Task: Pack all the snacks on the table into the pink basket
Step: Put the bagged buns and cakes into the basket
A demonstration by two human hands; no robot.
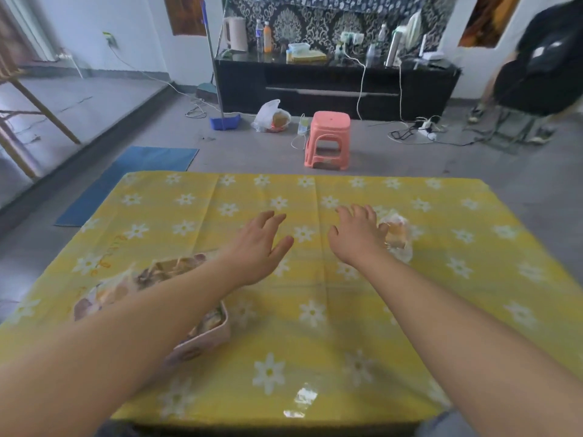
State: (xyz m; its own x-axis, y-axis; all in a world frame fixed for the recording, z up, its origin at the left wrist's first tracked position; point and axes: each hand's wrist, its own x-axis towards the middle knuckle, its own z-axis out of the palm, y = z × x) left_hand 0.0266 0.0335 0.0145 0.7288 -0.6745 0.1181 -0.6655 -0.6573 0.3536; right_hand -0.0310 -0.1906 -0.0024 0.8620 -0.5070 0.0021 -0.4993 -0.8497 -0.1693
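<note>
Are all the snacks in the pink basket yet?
Almost. The pink plastic basket already holds several wrapped snacks. The right hand, fingers open, is beside one clear-wrapped cake on the yellow flowered tablecloth, not yet gripping it. The left hand holds nothing. Only that cake looks left.

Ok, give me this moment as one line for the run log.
left hand: open, over table | right hand: open, at wrapped snack, not gripping | pink basket: holds snacks, beneath left forearm | wrapped snack: outside basket

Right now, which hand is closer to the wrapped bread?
Right. The right hand is right beside the wrapped bread, on its left edge; the left hand is farther away, off to its left.
</note>
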